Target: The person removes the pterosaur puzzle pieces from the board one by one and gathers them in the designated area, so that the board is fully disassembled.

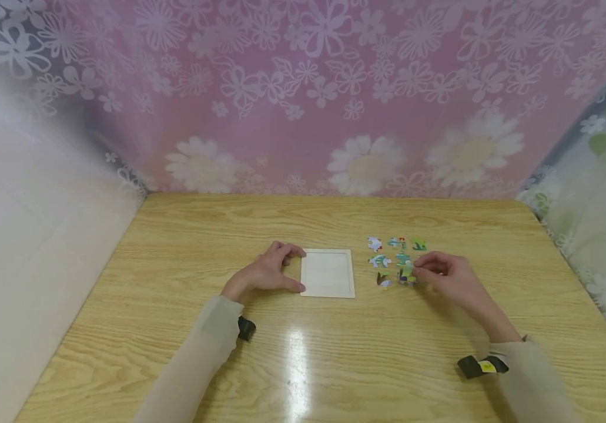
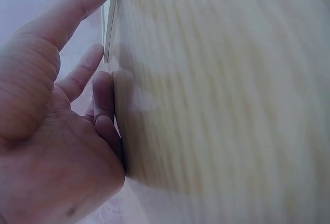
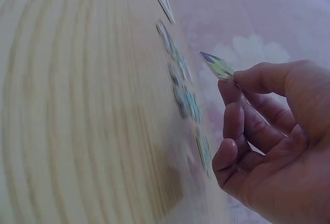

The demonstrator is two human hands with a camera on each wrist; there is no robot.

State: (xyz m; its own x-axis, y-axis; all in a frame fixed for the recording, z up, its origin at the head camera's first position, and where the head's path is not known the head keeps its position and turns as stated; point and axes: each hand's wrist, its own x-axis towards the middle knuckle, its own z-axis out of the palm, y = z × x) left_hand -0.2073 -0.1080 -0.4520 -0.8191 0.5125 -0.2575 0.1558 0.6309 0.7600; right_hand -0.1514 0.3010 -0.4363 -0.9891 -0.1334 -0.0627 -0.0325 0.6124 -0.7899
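A square white puzzle tray (image 1: 328, 274) lies flat on the wooden table. My left hand (image 1: 271, 269) holds it at its left side, thumb at the near corner and index finger at the far one; in the left wrist view the tray's edge (image 2: 107, 33) shows at the fingertips. To the right, my right hand (image 1: 452, 278) pinches a green and purple jigsaw piece (image 3: 218, 66) between thumb and index finger. That piece is raised over the loose pieces, its other fingers curled loosely below. Several colourful jigsaw pieces (image 1: 379, 261) lie in rough rows beside the tray.
The wood-grain table (image 1: 250, 376) reaches back to a pink flowered curtain (image 1: 292, 117). Pale cloth hangs at the left and right sides. Each sleeve has a black band (image 1: 247, 329) at the wrist.
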